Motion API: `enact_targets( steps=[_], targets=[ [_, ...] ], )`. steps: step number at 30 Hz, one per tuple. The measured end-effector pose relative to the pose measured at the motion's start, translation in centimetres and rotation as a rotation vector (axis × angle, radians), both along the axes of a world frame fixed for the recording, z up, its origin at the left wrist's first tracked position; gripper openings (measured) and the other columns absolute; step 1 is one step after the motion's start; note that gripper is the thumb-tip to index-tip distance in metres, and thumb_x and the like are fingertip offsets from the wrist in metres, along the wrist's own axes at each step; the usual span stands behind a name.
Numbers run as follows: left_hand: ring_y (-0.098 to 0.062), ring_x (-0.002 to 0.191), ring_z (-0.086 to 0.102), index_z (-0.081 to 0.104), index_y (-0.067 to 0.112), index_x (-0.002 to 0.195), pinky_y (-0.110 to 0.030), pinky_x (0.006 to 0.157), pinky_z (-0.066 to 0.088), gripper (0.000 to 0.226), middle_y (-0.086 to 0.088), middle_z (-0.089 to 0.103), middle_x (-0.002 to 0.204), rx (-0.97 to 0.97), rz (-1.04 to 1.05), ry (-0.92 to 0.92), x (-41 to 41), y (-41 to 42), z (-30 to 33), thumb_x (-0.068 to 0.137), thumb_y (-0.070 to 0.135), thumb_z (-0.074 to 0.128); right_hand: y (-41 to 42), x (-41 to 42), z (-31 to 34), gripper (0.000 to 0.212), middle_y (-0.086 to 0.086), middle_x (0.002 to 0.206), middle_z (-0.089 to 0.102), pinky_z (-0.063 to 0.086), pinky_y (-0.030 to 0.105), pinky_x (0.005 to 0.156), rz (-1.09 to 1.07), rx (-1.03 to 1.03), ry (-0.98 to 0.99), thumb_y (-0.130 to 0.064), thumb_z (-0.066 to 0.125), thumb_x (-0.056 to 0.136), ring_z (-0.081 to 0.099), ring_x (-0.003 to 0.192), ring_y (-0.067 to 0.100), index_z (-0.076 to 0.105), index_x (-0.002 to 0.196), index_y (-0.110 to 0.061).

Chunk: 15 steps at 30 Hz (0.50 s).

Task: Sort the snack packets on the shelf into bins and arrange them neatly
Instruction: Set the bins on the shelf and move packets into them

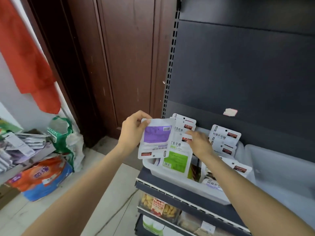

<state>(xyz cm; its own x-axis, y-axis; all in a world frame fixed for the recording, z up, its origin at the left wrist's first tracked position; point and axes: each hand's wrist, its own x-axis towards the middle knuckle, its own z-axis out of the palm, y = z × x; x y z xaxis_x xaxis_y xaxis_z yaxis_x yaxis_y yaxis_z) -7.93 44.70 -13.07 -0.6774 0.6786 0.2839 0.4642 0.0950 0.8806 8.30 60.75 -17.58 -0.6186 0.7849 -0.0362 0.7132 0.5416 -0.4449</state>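
Purple-panel snack packet (156,138) was held up over the front left corner of the white bin (172,176), pinched at its top left corner by the left hand (133,132), thumb on the printed face, remaining fingers curled behind (back side faced the camera, barcode at upper right, red logo strip at the bottom). Right hand (200,143) was reached into the same bin, fingers extended against the upright white packets (185,126) standing at the rear; whether anything was actually gripped could not be told, fingertips partly blurred. A green-panel packet (176,161) was stood in the bin just behind and below the purple one, partly overlapped by it. A second stack of white packets (225,135) with red-black labels was leaned upright further right in the bin, and more packets (237,167) were lying flat near the right forearm. A second translucent bin (279,167) was seated beside the first on the same shelf (170,189), to the right. Black gondola back panel (238,74) was behind both, a pale sticker (230,112) stuck on it. Lower shelf was seen holding a clear tub of yellow snacks (158,206). Off to the left on the floor: an orange and blue bag (42,178), a green-white sack (64,133), loose silvery packets (25,145) piled on a low surface. Brown door (127,57) and red cloth (25,53) were in the background.
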Motion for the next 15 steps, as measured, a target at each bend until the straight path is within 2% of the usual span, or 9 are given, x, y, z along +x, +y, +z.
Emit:
enact_targets(
  steps=[2, 4, 6, 9, 12, 14, 15],
  targets=[
    [-0.017, 0.07, 0.059, 0.063, 0.02, 0.081, -0.027, 0.065, 0.048, 0.015, 0.007, 0.066, 0.077, -0.01, -0.051, -0.013, -0.2, 1.7, -0.1, 0.092, 0.011, 0.058, 0.6, 0.3, 0.1, 0.043, 0.008, 0.139, 0.045, 0.038, 0.035, 0.101, 0.007, 0.003, -0.055, -0.012, 0.046, 0.097, 0.04, 0.129, 0.024, 0.044, 0.139, -0.02],
    [-0.011, 0.069, 0.058, 0.063, 0.022, 0.08, -0.017, 0.064, 0.044, 0.016, 0.007, 0.065, 0.077, -0.033, -0.095, 0.007, 0.0, 3.7, -0.2, 0.091, 0.011, 0.059, 0.8, 1.5, 0.2, 0.042, 0.005, 0.138, 0.047, 0.039, 0.034, 0.1, -0.012, 0.048, -0.075, -0.018, 0.05, 0.096, 0.042, 0.128, 0.023, 0.045, 0.138, -0.021],
    [-0.01, 0.072, 0.057, 0.066, 0.015, 0.084, -0.009, 0.06, 0.039, 0.011, 0.003, 0.066, 0.081, -0.087, -0.149, 0.031, 0.4, 5.9, -1.1, 0.09, 0.008, 0.06, 0.9, 3.2, 0.2, 0.041, 0.005, 0.136, 0.049, 0.039, 0.033, 0.099, -0.068, 0.083, -0.083, -0.022, 0.052, 0.095, 0.044, 0.126, 0.023, 0.048, 0.136, -0.02],
    [-0.023, 0.085, 0.062, 0.067, 0.008, 0.094, -0.02, 0.066, 0.04, 0.013, -0.009, 0.067, 0.096, -0.234, -0.247, 0.141, 1.3, 8.8, -4.2, 0.089, 0.002, 0.057, 0.6, 6.2, 0.1, 0.037, 0.007, 0.131, 0.056, 0.044, 0.038, 0.097, -0.171, 0.085, -0.079, -0.025, 0.053, 0.095, 0.052, 0.119, 0.025, 0.053, 0.131, -0.019],
    [-0.025, 0.096, 0.058, 0.06, 0.01, 0.113, -0.029, 0.07, 0.043, 0.026, -0.011, 0.055, 0.117, -0.42, -0.277, 0.311, 1.6, 10.5, -7.1, 0.09, 0.001, 0.05, -0.2, 8.7, 0.1, 0.034, 0.003, 0.129, 0.059, 0.048, 0.04, 0.093, -0.258, 0.064, -0.082, -0.033, 0.051, 0.095, 0.056, 0.115, 0.023, 0.058, 0.127, -0.02],
    [-0.029, 0.12, 0.048, 0.05, 0.014, 0.128, -0.038, 0.088, 0.046, 0.037, -0.011, 0.044, 0.136, -0.586, -0.337, 0.456, 1.7, 11.1, -8.6, 0.092, 0.007, 0.049, -0.9, 9.7, 0.1, 0.039, 0.002, 0.128, 0.06, 0.049, 0.038, 0.092, -0.279, 0.042, -0.058, -0.042, 0.049, 0.095, 0.057, 0.113, 0.022, 0.06, 0.124, -0.018],
    [-0.031, 0.13, 0.04, 0.044, 0.016, 0.135, -0.041, 0.098, 0.041, 0.043, -0.011, 0.035, 0.145, -0.66, -0.375, 0.522, 1.8, 11.2, -9.2, 0.092, 0.01, 0.05, -1.2, 10.1, 0.1, 0.042, 0.002, 0.128, 0.06, 0.049, 0.038, 0.093, -0.281, 0.032, -0.046, -0.045, 0.049, 0.094, 0.058, 0.112, 0.021, 0.061, 0.123, -0.018]
  ],
)
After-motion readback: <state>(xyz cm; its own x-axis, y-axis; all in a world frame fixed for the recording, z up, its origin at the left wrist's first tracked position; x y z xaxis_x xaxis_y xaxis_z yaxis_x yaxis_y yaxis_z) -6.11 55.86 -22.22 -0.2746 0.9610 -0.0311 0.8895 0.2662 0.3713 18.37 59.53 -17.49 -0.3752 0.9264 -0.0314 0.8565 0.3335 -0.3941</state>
